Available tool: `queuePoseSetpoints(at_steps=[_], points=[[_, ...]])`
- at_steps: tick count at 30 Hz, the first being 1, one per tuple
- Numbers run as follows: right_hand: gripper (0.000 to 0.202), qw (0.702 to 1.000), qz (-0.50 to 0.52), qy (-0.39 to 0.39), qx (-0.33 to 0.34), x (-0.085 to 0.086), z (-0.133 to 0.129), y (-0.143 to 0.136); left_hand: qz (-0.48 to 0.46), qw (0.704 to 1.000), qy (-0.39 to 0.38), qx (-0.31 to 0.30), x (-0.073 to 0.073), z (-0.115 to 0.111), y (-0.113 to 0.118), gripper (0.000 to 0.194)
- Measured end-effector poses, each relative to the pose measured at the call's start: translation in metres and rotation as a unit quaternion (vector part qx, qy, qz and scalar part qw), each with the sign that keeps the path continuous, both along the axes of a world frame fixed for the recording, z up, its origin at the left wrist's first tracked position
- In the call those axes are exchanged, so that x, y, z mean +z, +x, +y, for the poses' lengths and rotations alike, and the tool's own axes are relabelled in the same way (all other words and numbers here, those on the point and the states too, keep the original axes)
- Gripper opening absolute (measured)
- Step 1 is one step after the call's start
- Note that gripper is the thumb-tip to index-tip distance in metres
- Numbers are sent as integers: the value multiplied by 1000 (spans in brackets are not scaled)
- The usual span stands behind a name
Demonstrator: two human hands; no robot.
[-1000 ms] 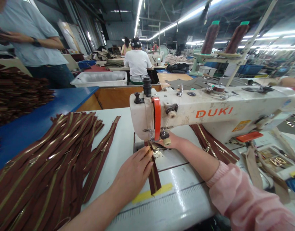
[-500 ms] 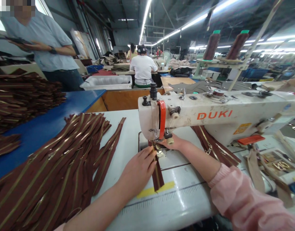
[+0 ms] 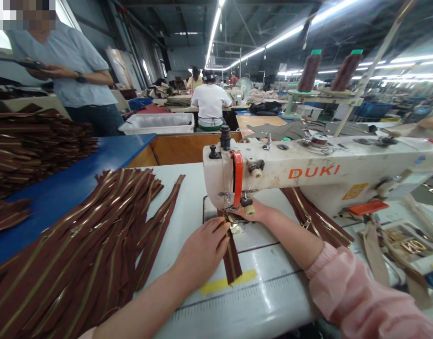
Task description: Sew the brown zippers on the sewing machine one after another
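Observation:
A brown zipper with gold teeth (image 3: 232,261) lies under the needle area of a white sewing machine (image 3: 273,169), its near end hanging toward me over yellow tape. My left hand (image 3: 204,245) is closed on the zipper's left edge, fingertips close in front of the presser foot. Behind the needle, my right hand (image 3: 258,211) reaches in under the machine head from the right. Its fingers are mostly hidden by the head, so their grip does not show. Left of my hands, a large pile of similar zippers (image 3: 92,226) covers the table, with a few loose ones (image 3: 159,230) beside it.
More zippers (image 3: 36,146) are heaped on a blue table (image 3: 127,146). Others with metal pulls (image 3: 308,216) lie under the machine arm. A parts tray (image 3: 409,240) is at right, thread cones (image 3: 310,70) stand behind. One person stands at left, another sits ahead.
The view has tilted slightly, so everything sits a little lower. Both hands and the zipper stay in nearly the same place at the needle.

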State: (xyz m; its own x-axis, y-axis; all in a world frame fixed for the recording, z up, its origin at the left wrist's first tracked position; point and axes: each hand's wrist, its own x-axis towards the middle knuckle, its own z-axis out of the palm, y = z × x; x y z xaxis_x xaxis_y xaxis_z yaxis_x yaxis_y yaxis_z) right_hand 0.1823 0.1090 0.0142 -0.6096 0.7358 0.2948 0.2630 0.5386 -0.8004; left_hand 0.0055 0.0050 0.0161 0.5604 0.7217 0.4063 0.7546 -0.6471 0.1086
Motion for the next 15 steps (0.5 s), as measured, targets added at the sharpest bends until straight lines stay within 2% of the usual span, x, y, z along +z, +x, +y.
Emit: queuePoseSetpoints(at_steps=[6, 15], points=[[15, 1000, -15, 2, 2, -4, 2, 0, 5, 1000, -2, -3, -2, 2, 0, 28], [17, 999, -34, 4, 7, -7, 5, 1, 24, 999, 38, -21, -4, 1, -1, 31]])
